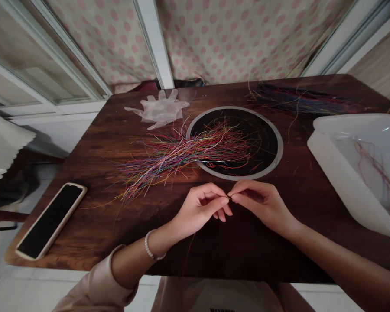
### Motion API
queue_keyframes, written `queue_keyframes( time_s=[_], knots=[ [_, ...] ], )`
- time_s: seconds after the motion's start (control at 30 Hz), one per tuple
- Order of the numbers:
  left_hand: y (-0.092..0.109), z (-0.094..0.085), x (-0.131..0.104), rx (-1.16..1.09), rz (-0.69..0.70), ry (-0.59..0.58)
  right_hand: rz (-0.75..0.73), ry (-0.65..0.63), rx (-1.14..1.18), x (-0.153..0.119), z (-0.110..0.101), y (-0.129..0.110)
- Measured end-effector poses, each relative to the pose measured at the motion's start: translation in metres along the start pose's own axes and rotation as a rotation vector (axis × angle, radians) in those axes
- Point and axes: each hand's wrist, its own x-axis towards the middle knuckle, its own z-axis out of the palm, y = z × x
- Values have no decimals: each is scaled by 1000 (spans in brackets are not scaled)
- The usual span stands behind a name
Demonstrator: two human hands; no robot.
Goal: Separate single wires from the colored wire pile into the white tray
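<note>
My left hand [204, 207] and my right hand [261, 201] meet in front of the round black plate, thumb and forefinger of each pinched together. Between the fingertips is a tiny dark bit, probably the end of a thin wire; most of it is hidden. A faint reddish strand [191, 247] hangs below my left hand toward the table's front edge. Just beyond my hands, a loose bundle of multicoloured wires [182, 151] lies across the table and over the left part of the black plate with a grey rim [280, 147].
On the dark wooden table [94, 234] are a phone [50, 221] at the left, a clear plastic glove [164, 108] at the back, a darker wire bundle [299, 99] at the back right, and a white tub [336, 182] with a few wires inside at the right.
</note>
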Motion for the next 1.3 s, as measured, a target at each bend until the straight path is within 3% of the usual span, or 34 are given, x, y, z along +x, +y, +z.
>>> queue_keyframes(
  time_s=[0.4,0.5,0.73,0.87,1.13,1.3],
  knots=[
    [-2,3,-3,27,99,111,57,79,-2,-1,-2,0],
    [0,2,-3,12,94,96,-72,106,-91,-4,0,-1],
    [1,1,-3,-69,-37,30,-536,153,-499,-8,0,2],
    [-2,0,-1,-124,-86,11,-667,125,-596,-7,-2,5],
    [-2,-2,0,-211,-106,12,-621,156,-510,-8,-1,1],
    [-3,-2,0,-215,-122,-3,-419,169,-417,-9,0,-1]
  ],
)
